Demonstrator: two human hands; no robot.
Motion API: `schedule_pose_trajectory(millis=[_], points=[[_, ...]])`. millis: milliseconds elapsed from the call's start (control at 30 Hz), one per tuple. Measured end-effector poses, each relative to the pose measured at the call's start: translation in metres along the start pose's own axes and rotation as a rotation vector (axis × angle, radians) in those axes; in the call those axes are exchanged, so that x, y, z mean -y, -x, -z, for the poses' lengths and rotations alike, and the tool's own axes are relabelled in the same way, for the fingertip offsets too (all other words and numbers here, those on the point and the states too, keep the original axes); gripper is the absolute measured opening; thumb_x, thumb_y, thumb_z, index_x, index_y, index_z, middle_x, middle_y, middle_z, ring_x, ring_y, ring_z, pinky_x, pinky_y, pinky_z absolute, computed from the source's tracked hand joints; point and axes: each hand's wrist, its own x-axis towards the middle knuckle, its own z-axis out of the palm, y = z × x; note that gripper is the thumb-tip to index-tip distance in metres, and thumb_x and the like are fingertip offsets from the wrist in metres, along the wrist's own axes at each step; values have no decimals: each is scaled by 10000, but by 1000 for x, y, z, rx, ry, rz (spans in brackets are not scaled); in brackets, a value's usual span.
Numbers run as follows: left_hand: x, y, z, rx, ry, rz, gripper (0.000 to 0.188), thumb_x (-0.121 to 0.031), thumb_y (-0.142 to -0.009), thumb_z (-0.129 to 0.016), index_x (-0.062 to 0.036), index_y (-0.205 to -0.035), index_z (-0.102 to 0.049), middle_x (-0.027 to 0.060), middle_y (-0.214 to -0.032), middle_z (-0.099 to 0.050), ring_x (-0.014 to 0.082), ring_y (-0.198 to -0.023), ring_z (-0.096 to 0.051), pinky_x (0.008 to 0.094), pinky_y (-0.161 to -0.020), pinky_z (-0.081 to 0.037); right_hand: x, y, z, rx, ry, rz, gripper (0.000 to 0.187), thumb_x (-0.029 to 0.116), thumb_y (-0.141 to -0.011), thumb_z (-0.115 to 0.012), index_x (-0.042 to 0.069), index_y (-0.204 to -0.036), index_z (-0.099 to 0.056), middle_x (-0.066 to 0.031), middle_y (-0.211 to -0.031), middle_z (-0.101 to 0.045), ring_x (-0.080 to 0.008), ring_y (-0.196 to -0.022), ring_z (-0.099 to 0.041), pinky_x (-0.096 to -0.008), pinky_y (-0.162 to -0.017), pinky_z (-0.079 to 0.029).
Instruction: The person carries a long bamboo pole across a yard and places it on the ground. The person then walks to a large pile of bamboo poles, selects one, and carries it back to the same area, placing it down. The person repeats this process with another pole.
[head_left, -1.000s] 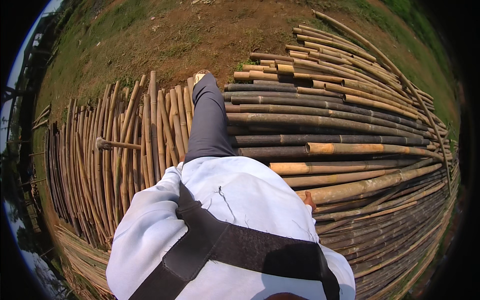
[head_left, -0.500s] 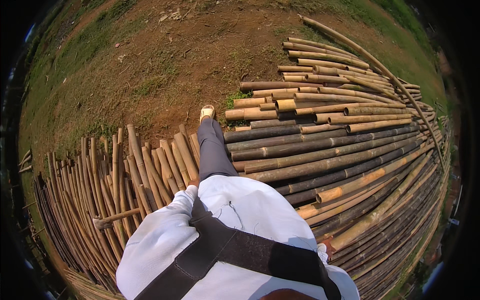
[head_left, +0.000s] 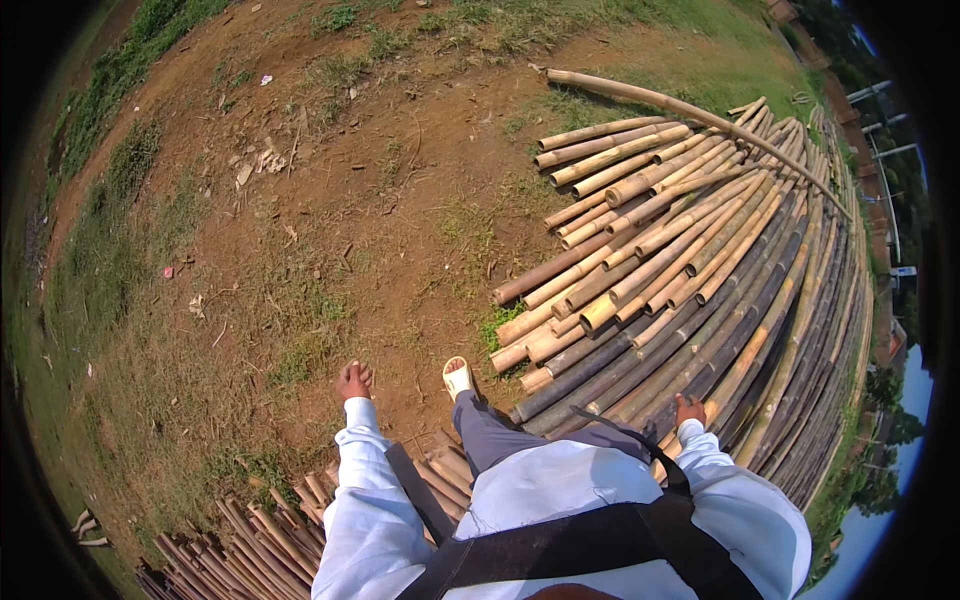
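Observation:
My left hand [head_left: 354, 381] is held out over the bare soil, left of my sandalled foot [head_left: 457, 377]. Its fingers are curled in, and nothing shows in them. On the other side, my right hand [head_left: 688, 408] is low at my side, over the large stack of bamboo poles [head_left: 690, 270]. Its fingers look bent, but they are too small and dark to read, and I cannot tell whether it touches a pole. Cut hollow ends of the yellow and dark poles face the soil.
One long bamboo pole [head_left: 690, 105] lies crosswise over the stack's far part. More poles [head_left: 240, 545] lie at the lower left, beside my left arm. Reddish soil [head_left: 390, 200] with grass patches and litter stretches ahead. Buildings and trees stand at the far right.
My view has swung, so the right stack lies more steeply and the left poles sit lower. My left hand has come forward over the soil, and my right hand shows higher in view.

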Motion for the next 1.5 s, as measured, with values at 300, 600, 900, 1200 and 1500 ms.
schedule_pose_trajectory(millis=[300,600,900,1200,1500], points=[[-82,-24,-128,315,-114,-73,397,3,-761,-607,64,-1133,-484,184,-1059,-563,212,-752,-602,282,-545,-500,0,35,-40,505,390,-184,545,489,-856,-352,90,-1191,-513,-168,-1248,-477,-342,-1151,-465,-413,-962,-372],[-255,-91,-315,636,-478,-233,312,-202,-883,-513,46,-1067,-555,96,-701,-626,166,-554,-597,265,-441,-470,159,-38,-119,893,576,-33,431,394,-834,-464,67,-1096,-567,-150,-1162,-539,-308,-1064,-532,-393,-880,-435],[-273,-248,-304,306,-710,484,344,-278,-845,-502,-91,-1133,-526,180,-1054,-606,312,-767,-627,374,-563,-470,570,-150,27,318,-455,122,174,176,-771,-562,99,-892,-659,-148,-925,-645,-318,-923,-601,-364,-823,-476],[-374,-355,-453,442,-994,335,293,-211,-820,-527,-59,-1069,-552,140,-929,-598,255,-675,-594,341,-515,-458,675,-245,34,221,-752,-205,178,77,-723,-566,107,-865,-668,-124,-856,-661,-289,-873,-620,-338,-831,-476],[-538,-509,-754,537,-944,148,243,-145,-794,-552,-28,-1005,-577,100,-803,-591,198,-583,-562,308,-468,-445,743,-217,-33,934,-172,-269,282,250,-740,-581,148,-1000,-614,-78,-1041,-608,-253,-985,-588,-368,-835,-471]])
